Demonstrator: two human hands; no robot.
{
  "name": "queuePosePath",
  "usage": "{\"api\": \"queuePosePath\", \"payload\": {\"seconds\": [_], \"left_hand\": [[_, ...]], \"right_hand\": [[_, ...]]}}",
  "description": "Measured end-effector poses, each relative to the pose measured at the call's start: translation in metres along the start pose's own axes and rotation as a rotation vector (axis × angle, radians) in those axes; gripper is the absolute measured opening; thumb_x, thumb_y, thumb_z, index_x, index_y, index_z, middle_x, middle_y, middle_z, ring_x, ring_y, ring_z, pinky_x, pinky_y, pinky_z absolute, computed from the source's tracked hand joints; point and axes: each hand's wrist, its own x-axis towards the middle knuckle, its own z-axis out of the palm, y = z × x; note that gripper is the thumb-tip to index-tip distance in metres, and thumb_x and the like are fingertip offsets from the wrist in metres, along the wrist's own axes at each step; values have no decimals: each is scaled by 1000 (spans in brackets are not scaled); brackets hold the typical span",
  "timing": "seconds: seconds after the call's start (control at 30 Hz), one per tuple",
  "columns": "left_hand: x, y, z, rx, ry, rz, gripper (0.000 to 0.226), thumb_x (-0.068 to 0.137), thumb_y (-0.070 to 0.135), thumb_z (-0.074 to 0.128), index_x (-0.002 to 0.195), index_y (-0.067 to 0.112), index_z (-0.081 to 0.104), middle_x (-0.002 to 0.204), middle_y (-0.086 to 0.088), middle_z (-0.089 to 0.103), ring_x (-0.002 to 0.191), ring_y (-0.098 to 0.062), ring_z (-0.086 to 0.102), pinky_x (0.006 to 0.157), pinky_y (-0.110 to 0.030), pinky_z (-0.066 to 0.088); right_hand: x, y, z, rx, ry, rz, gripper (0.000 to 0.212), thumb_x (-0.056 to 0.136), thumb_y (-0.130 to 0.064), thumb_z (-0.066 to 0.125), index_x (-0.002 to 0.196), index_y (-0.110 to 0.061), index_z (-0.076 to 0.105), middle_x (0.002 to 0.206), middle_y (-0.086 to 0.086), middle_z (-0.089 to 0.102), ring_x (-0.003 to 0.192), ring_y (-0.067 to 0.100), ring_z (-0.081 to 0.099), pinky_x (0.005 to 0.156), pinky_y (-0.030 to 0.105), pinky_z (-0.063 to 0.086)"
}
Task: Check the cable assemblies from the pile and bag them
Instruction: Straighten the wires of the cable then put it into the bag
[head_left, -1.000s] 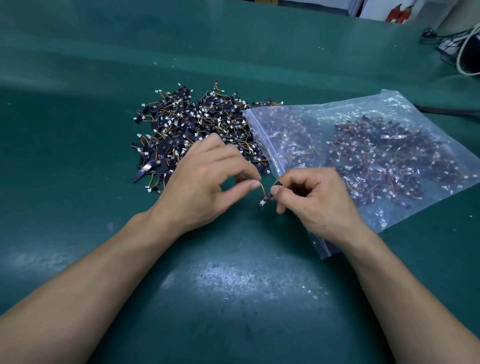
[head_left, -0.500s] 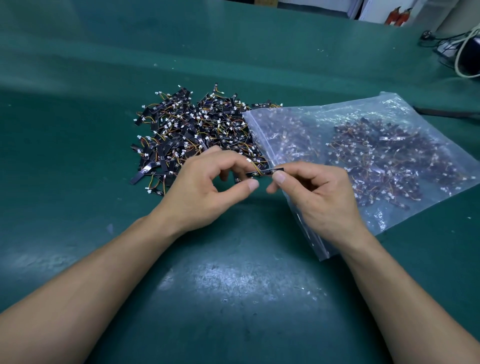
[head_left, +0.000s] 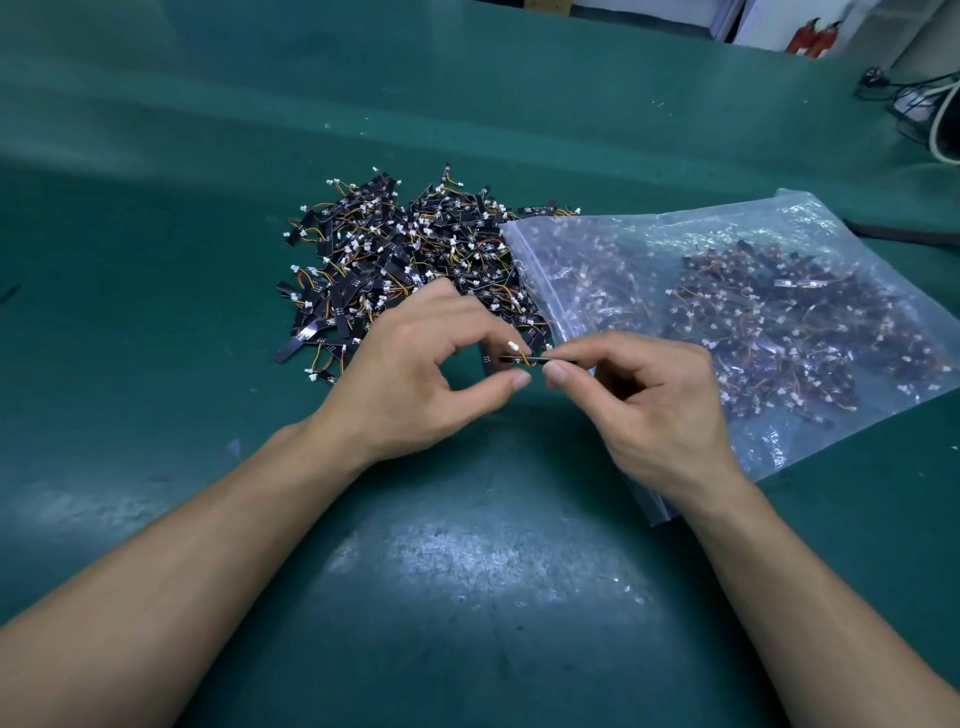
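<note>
A clear zip bag (head_left: 779, 249) lies flat on the green tabletop (head_left: 467, 597), already holding a thick layer of black strips with orange and yellow wires. Touching the bag's left edge is the loose pile (head_left: 405, 260) of the same parts, and a few of them slip under that corner. Just in front of the bag's left edge, one cable assembly (head_left: 537, 359) is lifted off the tabletop and lies level. The right hand (head_left: 660, 410) pinches its right end between thumb and forefinger, the wrist resting over the bag's near corner. The left hand (head_left: 431, 374) meets it from the pile side with fingers curled at the strip's left end, by the white connector. Its thumb sits just below, and I cannot tell whether it truly grips.
</note>
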Motion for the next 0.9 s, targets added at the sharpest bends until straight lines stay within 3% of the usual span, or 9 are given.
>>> {"api": "queuePosePath", "payload": {"seconds": [0.17,0.27,0.43,0.77,0.9], "left_hand": [[-1,-2,-1,-32,-20,-16,15,83,20,83,94,14,76,85,4,71,80,-20,56,73,-28,46],[-1,-3,0,-22,6,9,9,85,17,82,86,9,77,81,2,72,78,-24,59,72,-37,49],[0,-5,-2,6,28,24,8,86,14,80,84,8,78,81,2,73,75,-24,60,71,-35,49],[-1,-5,-2,-11,-21,7,15,82,20,84,93,13,77,84,3,72,80,-20,57,74,-29,47],[-1,-5,-2,10,-16,17,9,85,19,81,86,11,78,82,4,72,77,-22,58,72,-34,49]], "right_hand": [[0,-1,0,0,1,-31,3,87,-11,78,89,-12,79,81,-21,68,61,-4,56,61,8,39],[0,-1,1,17,-4,-13,5,86,-16,78,92,-16,79,79,-26,66,54,1,50,57,9,36],[-2,1,3,28,-9,16,21,82,-23,81,101,-26,75,75,-31,63,47,5,45,55,6,33],[-2,6,1,-9,-1,-64,6,84,-7,80,89,-10,79,81,-20,66,63,-11,55,62,5,35],[-2,6,2,-2,0,-19,6,84,-12,81,89,-14,80,77,-23,65,55,-4,52,58,6,34]]}}
